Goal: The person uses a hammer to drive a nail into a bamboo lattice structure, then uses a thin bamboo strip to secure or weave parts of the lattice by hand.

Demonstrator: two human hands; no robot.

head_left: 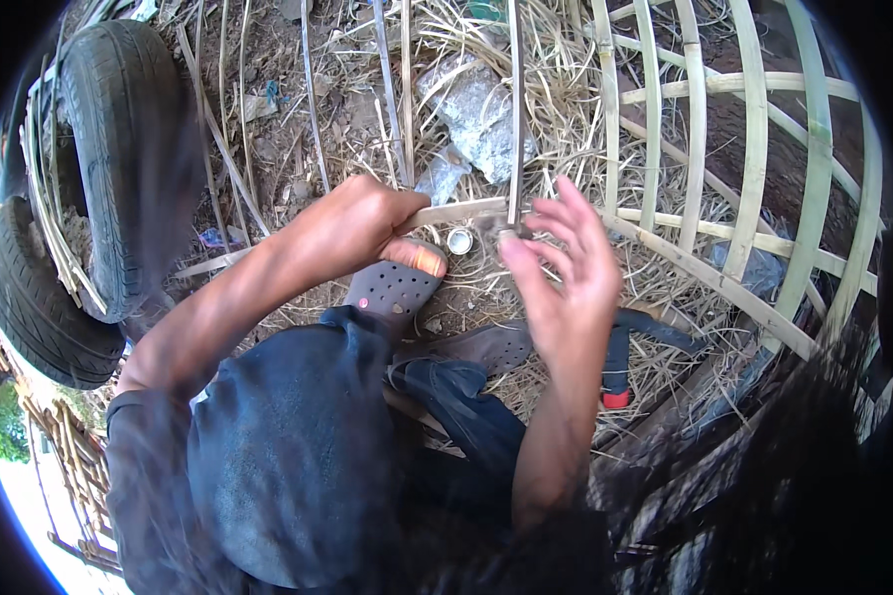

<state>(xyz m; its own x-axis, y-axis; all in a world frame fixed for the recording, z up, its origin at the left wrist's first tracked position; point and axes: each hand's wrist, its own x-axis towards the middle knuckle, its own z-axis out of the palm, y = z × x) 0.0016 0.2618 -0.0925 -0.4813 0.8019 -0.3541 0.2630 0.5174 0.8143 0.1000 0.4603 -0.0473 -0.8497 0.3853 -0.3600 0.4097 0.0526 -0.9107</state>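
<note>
My left hand (387,233) is closed on a flat bamboo strip (461,211), pinching it between thumb and fingers. An orange patch shows on its thumb. The strip runs right and meets an upright bamboo strip (515,119) at a crossing. Just right of that crossing is my right hand (571,263), its fingers spread apart and slightly blurred. Its thumb tip is close to the joint, and I see nothing clearly held there. A bamboo lattice (749,129) with woven, curving strips spreads to the right.
Grey clogs (392,288) are on my feet. A dark-handled tool (615,367) with a red end lies by my right forearm. Ahead is a pale stone (476,119) on straw, with a small white round object (459,240) nearer. Worn tyres (119,149) stand left.
</note>
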